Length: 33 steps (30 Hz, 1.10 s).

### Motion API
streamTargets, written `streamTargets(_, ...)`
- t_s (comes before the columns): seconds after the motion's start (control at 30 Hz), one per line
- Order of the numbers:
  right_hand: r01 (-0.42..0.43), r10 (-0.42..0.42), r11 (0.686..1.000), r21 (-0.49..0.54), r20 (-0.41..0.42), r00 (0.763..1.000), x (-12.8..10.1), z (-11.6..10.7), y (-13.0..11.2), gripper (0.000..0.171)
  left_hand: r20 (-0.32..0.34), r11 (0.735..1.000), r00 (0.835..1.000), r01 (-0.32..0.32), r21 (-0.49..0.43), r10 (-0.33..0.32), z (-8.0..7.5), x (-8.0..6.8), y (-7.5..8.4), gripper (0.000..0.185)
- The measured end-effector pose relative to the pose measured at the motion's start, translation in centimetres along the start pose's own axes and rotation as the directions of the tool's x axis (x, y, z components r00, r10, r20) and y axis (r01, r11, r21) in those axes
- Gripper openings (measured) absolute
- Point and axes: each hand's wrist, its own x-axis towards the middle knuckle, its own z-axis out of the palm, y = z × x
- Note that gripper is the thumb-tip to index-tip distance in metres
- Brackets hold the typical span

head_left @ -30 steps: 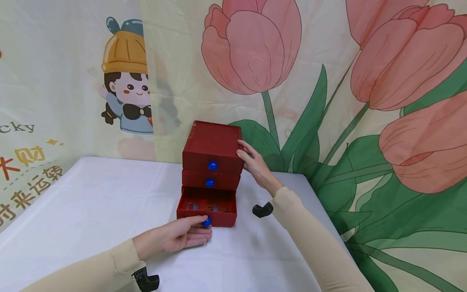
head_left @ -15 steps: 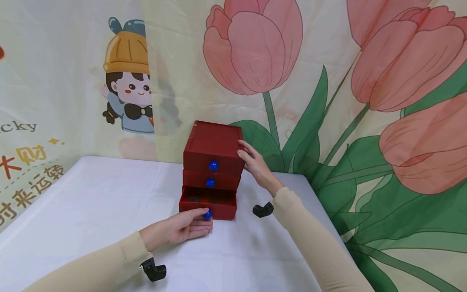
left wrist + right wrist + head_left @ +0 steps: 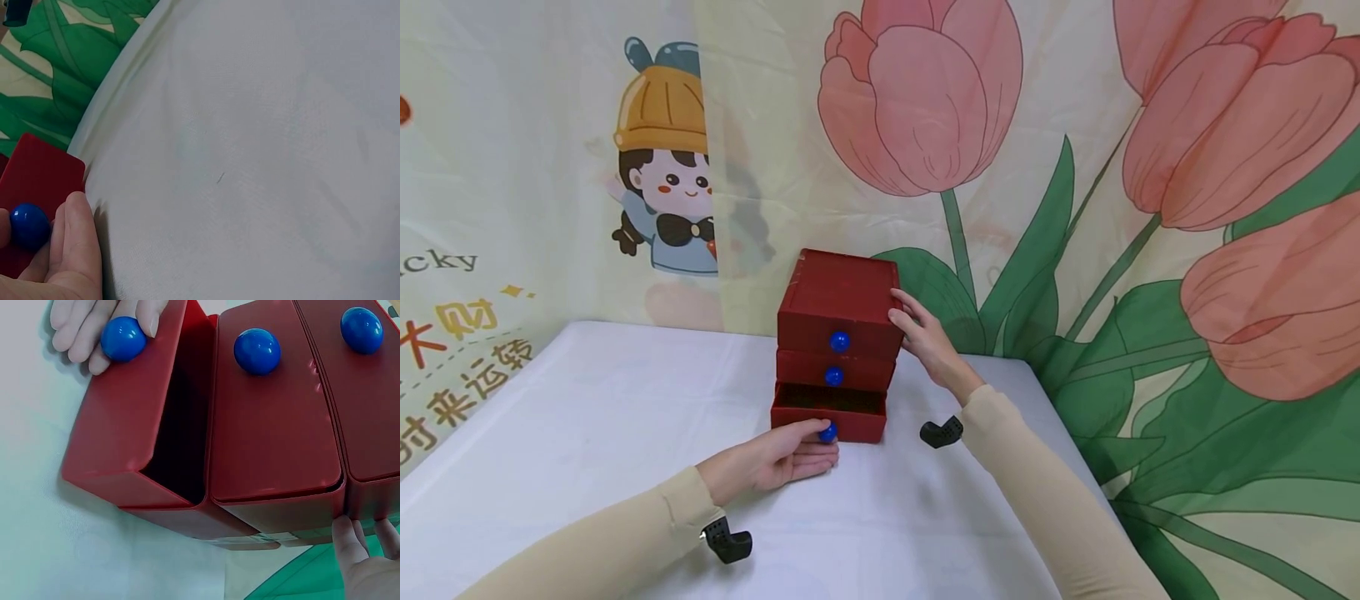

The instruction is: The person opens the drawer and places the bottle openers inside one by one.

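A dark red three-drawer cabinet point(image 3: 842, 287) stands on the white-covered table, each drawer with a round blue knob. Its bottom drawer point(image 3: 863, 427) is pulled partly out; its inside looks dark and the contents cannot be made out. My left hand point(image 3: 778, 454) pinches the bottom drawer's knob point(image 3: 124, 339) between thumb and fingers, the other fingers stretched out below it. The middle knob point(image 3: 257, 351) and the top knob point(image 3: 361, 330) are untouched, their drawers pushed in. My right hand point(image 3: 927, 337) rests its extended fingertips against the cabinet's right side near the top.
A white cloth point(image 3: 587, 433) covers the table. Behind it hangs a backdrop point(image 3: 760, 167) printed with tulips and a cartoon figure. Black wrist devices sit on both sleeves, the left device point(image 3: 727, 542) low over the cloth.
The bottom drawer has slid inward, and my left hand has moved away from me with its knob. Small items visible inside earlier are now hidden. My right hand has stayed in place.
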Motion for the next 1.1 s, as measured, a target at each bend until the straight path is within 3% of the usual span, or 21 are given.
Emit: streamTargets(1.1, -0.04, 0.04, 0.999, 0.002, -0.006, 0.999, 0.0, 0.2, -0.7, 0.058, -0.049, 1.0, 0.999, -0.016, -0.008, 0.015, 0.0, 2.6, 1.0, 0.052)
